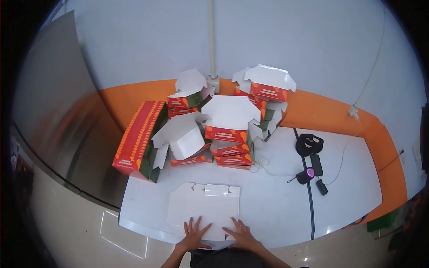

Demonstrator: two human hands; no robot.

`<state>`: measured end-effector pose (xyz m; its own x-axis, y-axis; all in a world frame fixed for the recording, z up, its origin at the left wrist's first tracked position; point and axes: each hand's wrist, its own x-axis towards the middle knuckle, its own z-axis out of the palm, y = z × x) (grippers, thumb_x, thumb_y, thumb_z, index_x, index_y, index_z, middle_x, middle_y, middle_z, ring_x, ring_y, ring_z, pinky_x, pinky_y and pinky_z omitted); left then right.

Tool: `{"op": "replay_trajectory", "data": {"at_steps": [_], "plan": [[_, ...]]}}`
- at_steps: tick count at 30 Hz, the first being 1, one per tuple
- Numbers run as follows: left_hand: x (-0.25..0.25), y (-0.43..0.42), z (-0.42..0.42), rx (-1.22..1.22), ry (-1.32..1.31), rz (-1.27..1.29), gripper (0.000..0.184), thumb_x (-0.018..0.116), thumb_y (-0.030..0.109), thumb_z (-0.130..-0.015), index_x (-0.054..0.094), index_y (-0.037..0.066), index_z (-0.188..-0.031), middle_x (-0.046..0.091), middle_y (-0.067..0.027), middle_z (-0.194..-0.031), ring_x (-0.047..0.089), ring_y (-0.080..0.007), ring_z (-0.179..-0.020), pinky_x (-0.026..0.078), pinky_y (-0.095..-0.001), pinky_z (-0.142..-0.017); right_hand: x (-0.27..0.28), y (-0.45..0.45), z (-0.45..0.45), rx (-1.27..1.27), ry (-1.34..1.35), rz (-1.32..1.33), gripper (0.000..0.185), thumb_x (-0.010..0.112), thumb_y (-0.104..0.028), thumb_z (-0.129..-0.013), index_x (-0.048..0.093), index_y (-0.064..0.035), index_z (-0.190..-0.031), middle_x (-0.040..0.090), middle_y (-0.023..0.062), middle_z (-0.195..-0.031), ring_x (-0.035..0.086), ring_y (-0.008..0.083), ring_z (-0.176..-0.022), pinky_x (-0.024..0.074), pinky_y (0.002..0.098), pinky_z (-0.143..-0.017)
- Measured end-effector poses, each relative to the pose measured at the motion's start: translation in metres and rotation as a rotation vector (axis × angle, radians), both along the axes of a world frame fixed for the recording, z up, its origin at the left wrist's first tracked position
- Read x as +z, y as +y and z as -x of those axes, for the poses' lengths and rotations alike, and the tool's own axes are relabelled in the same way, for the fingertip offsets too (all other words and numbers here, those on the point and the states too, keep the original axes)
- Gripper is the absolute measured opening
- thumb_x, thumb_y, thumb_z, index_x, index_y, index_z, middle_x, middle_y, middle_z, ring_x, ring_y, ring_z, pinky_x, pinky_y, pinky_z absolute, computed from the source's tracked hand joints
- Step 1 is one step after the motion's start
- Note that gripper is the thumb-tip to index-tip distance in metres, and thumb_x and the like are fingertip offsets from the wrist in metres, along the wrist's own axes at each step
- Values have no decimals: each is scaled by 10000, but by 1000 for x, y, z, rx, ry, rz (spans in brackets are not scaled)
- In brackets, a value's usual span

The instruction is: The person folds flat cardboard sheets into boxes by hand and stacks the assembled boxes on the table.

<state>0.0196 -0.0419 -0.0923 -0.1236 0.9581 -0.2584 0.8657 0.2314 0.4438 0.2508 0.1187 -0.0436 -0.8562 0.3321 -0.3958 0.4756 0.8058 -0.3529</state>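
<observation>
A flat white cardboard box blank (203,206) lies on the white table (277,214) near its front edge, with cut slots and small tabs along its far side. My left hand (193,234) rests on the blank's near edge, fingers spread. On its near right corner lies my right hand (242,234), fingers also apart. Neither hand grips anything. Behind the blank stand several folded red and white boxes (225,133), stacked with their white lids raised.
A large red box (140,136) leans at the left. To the right lie a black strap (309,144), a phone-like black object (316,165), a small round speaker (305,176) with a pink ring, and a small black item (321,187). A dark cable (310,210) crosses the table.
</observation>
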Motion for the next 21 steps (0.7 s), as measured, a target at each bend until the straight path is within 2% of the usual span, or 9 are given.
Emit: {"op": "replay_trajectory", "data": {"at_steps": [3, 5, 9, 11, 12, 13, 15, 19, 21], "plan": [[-7, -13, -1, -76, 88, 11, 800, 764, 494, -875, 404, 380, -1580, 121, -157, -1714, 81, -562, -1512, 74, -808, -1119, -32, -5, 4, 29, 51, -77, 808, 815, -417, -829, 458, -328, -1548, 163, 189, -1693, 273, 593, -1444, 382, 561, -1154], [-2, -11, 5, -114, 138, -10, 745, 765, 423, -892, 439, 380, -1561, 208, -115, -1706, 176, -508, -1518, 129, -783, -1132, -40, -5, -1, 24, 135, -58, 679, 782, -373, -876, 530, -273, -1499, 272, 196, -1658, 324, 569, -1432, 393, 543, -1152], [-12, -14, 25, -224, 15, -265, 448, 742, 316, -922, 659, 251, -1357, 555, -47, -1484, 445, -340, -1404, 313, -616, -1127, -88, 6, -28, 0, 487, 114, 406, 710, -270, -965, 671, -144, -1350, 521, 206, -1514, 491, 451, -1372, 423, 484, -1140], [-16, -10, 41, -271, -150, -349, 299, 724, 297, -940, 753, 168, -1208, 705, -49, -1296, 578, -291, -1288, 415, -512, -1087, -70, 9, -40, -153, 457, 300, 328, 698, -250, -983, 708, -94, -1271, 593, 200, -1438, 574, 372, -1309, 454, 449, -1108], [-12, -7, 45, -221, -228, -290, 255, 718, 296, -947, 767, 142, -1144, 725, -60, -1215, 613, -288, -1222, 450, -480, -1040, -55, 13, -39, -233, 445, 389, 296, 692, -240, -992, 726, -69, -1232, 629, 198, -1400, 615, 333, -1278, 470, 431, -1092], [-3, -1, 48, -172, -308, -226, 230, 712, 295, -954, 781, 116, -1080, 746, -72, -1134, 649, -284, -1157, 484, -448, -993, -39, 10, -34, -446, 460, 438, 275, 721, -241, -977, 737, -36, -1159, 713, 162, -1257, 695, 262, -1127, 526, 387, -997], [16, 6, 44, -77, -384, -248, 229, 700, 268, -975, 789, 59, -1004, 756, -149, -993, 713, -311, -993, 553, -383, -876, -19, 13, -30, -582, 512, 421, 249, 753, -211, -951, 739, -10, -1098, 742, 156, -1131, 705, 226, -1033, 538, 351, -910], [37, 24, 20, 210, -655, -289, 214, 693, 209, -983, 767, 18, -1044, 759, -145, -1002, 712, -279, -992, 548, -362, -888, -21, 6, -22, -923, 731, 361, 212, 824, -123, -876, 735, 20, -1004, 734, 118, -892, 675, 173, -862, 516, 300, -768], [52, 32, 5, 228, -765, -330, 232, 696, 206, -990, 754, 1, -1080, 768, -117, -1003, 709, -218, -962, 540, -334, -886, -13, -4, -10, -875, 940, 236, 209, 846, -90, -841, 738, 17, -984, 712, 110, -855, 658, 178, -838, 500, 303, -750]]}}
